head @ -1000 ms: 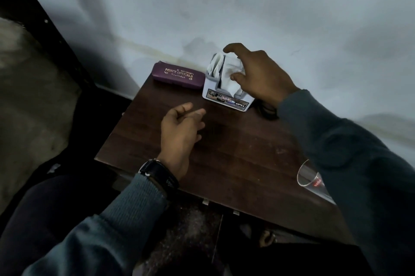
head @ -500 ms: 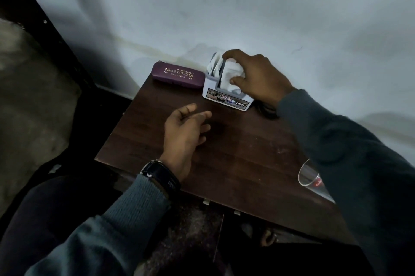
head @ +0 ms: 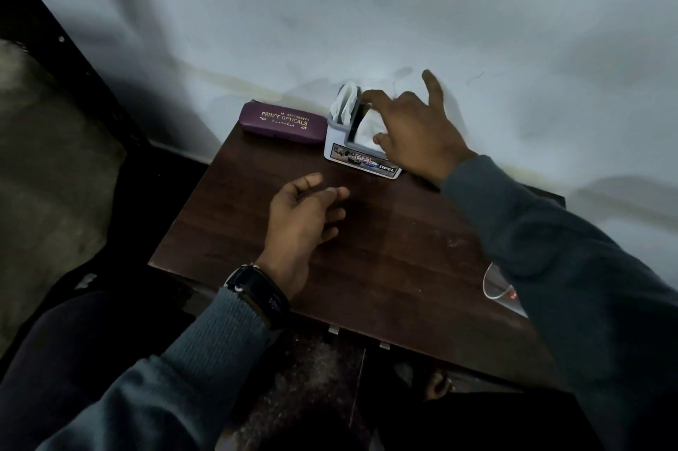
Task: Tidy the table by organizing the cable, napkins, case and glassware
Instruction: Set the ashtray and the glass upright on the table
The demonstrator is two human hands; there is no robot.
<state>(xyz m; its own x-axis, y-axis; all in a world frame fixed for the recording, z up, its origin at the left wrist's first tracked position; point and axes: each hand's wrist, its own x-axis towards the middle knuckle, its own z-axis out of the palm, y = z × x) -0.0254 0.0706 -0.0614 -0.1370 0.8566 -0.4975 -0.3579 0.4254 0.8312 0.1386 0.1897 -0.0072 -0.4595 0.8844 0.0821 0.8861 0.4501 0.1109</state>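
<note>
While touching white paper napkins point(head: 368, 128) with spread-fingered right hand point(head: 414, 137), rests loose, empty left hand point(head: 299, 221) on dark wooden tabletop point(head: 389, 267).

A pale, whitish wall point(head: 367, 10) fills the upper half, marked with faint smudges and a yellowish stain line point(head: 227, 78) low down. A dark brown wood-grain tabletop point(head: 385, 249) stands against it. A black beam point(head: 73, 58) slants down the left side, with a rough grey floor point(head: 44, 164) beyond it. Below the tabletop's near edge lies dark speckled ground point(head: 312, 370). The light is dim and cool.
</note>
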